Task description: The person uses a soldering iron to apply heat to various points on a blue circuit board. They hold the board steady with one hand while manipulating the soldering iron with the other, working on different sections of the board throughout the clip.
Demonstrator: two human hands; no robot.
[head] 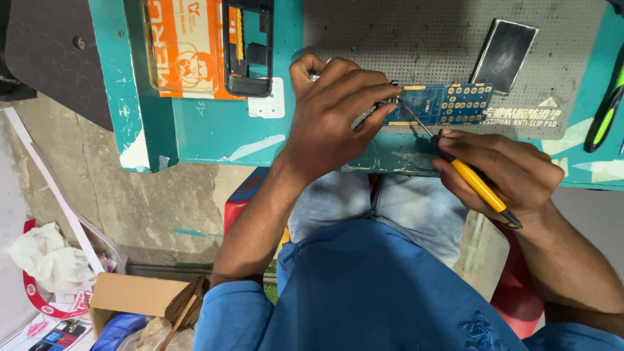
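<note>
Here, flat blue circuit board (442, 104) under hands (331, 114).

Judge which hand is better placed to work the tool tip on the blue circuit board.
Probably the right hand: it grips the yellow-handled screwdriver, whose thin shaft already reaches the blue circuit board. The left hand pins the board's left end on the grey mat.
</note>
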